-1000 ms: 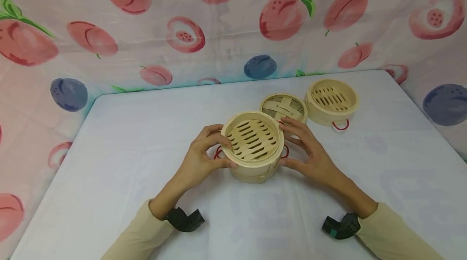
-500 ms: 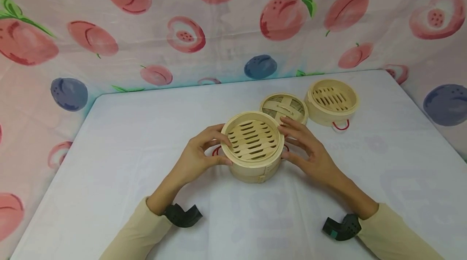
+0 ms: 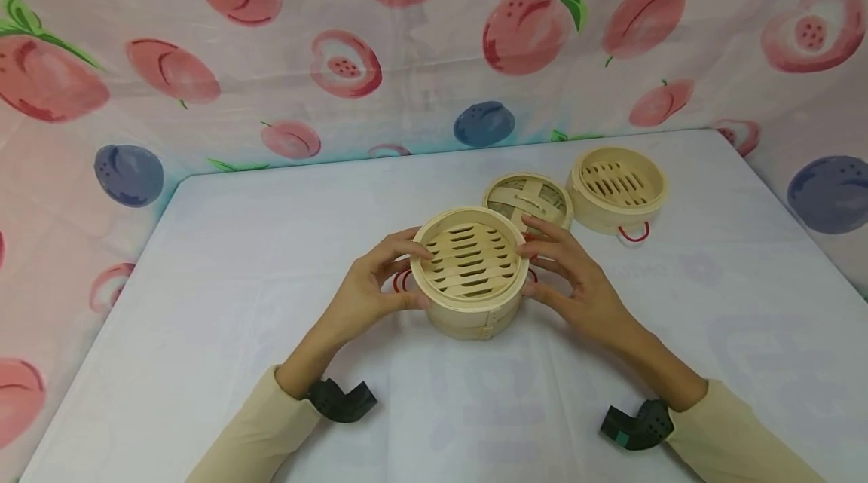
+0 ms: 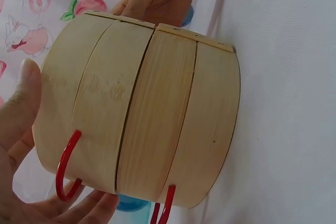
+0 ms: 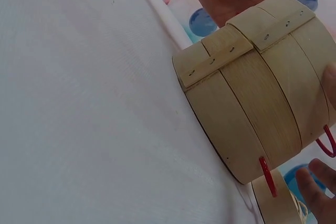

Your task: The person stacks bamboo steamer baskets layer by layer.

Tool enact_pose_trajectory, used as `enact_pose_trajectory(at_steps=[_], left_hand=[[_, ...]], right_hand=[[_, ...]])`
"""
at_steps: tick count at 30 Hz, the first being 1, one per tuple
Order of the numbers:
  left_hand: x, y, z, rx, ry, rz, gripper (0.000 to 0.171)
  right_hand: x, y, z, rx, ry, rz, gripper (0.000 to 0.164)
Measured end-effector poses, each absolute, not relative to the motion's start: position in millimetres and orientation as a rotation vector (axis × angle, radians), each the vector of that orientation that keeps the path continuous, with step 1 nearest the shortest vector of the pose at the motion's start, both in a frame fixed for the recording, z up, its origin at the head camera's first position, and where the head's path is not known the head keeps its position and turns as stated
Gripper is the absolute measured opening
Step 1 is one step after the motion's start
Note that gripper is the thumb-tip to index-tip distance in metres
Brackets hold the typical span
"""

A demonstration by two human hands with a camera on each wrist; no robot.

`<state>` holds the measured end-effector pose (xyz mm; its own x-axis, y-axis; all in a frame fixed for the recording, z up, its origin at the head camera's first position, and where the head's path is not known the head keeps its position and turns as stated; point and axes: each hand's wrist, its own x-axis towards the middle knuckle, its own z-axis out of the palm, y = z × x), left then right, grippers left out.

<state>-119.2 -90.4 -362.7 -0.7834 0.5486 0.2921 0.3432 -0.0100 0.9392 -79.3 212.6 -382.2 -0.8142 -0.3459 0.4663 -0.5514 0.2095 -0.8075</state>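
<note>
Two bamboo steamer baskets are stacked on the white table, the upper basket [image 3: 468,261] with a slatted floor over the lower basket [image 3: 461,330]. Their walls line up closely, and red handles [image 4: 64,163] stick out at the sides. My left hand [image 3: 369,283] holds the upper basket from the left, fingertips over its rim and thumb against the front wall. From the right, my right hand [image 3: 576,283] holds the same basket, index finger at the rim and thumb [image 5: 329,85] on the wall. Part of the right fingers is hidden behind the stack.
Just behind the stack lies a woven bamboo lid [image 3: 529,197], partly covered by the right fingers. Another steamer basket [image 3: 617,185] with a red handle stands beside it at the back right. A fruit-print cloth [image 3: 407,53] hangs along the table's back edge.
The stack stays almost in place. My left thumb has shifted slightly back along the wall, and the right fingers and thumb have adjusted a little on the upper basket.
</note>
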Motion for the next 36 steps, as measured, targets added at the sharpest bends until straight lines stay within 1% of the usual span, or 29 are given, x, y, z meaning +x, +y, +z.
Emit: enact_pose_trajectory(at_steps=[7, 12, 26, 33, 36], left_hand=[[-115.3, -83.7, -364.7, 0.996, 2.151, 1.860, 0.067], [-110.8, -79.8, -368.7, 0.979, 2.236, 1.822, 0.072], [-110.0, -77.1, -374.7, 1.039, 2.303, 1.922, 0.060], [-110.3, -76.7, -375.9, 1.027, 2.338, 1.913, 0.059], [-110.9, -76.5, -377.0, 1.027, 2.337, 1.911, 0.060]], right_hand=[[-77.6, 212.4, -377.7, 0.834, -2.335, 1.619, 0.051], [-77.2, 212.8, -377.2, 0.841, -2.333, 1.628, 0.051], [-77.6, 212.1, -377.6, 0.860, -2.309, 1.614, 0.056], [-78.7, 213.5, -379.0, 0.877, -2.303, 1.617, 0.055], [-78.3, 214.3, -377.8, 0.886, -2.309, 1.603, 0.056]])
